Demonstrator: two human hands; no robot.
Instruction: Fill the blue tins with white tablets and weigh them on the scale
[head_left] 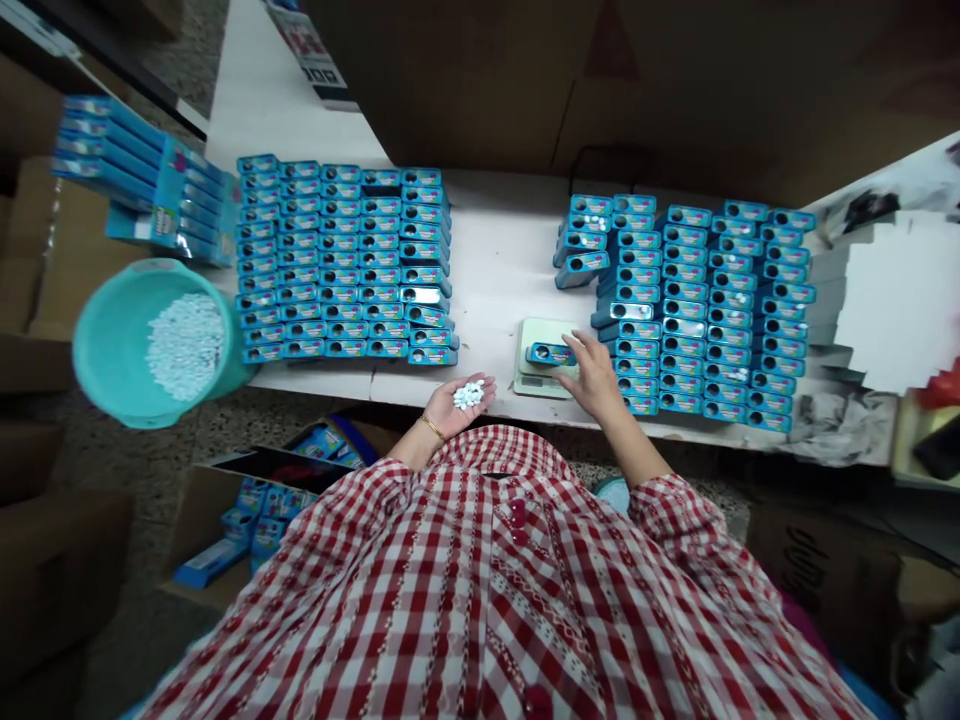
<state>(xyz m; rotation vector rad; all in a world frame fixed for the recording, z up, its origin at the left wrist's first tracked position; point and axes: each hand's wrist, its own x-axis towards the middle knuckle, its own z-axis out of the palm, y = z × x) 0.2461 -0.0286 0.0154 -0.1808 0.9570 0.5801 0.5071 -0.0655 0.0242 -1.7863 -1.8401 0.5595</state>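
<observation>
At frame centre, the left hand (459,400) is cupped, fingers apart, under white pellets (469,394); the right hand (592,372), fingers spread, touches a blue tin (550,353) on the scale (534,375). Blocks of tins (345,262) flank it on the desk (495,250); many pellets remain in the basin (124,345), lower left.

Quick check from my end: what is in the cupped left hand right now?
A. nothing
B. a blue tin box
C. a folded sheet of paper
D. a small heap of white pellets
D: the left hand lies palm up at the white table's edge with a small heap of white pellets in it, while the right hand touches the small blue tin box on the pale green weighing scale.
</observation>
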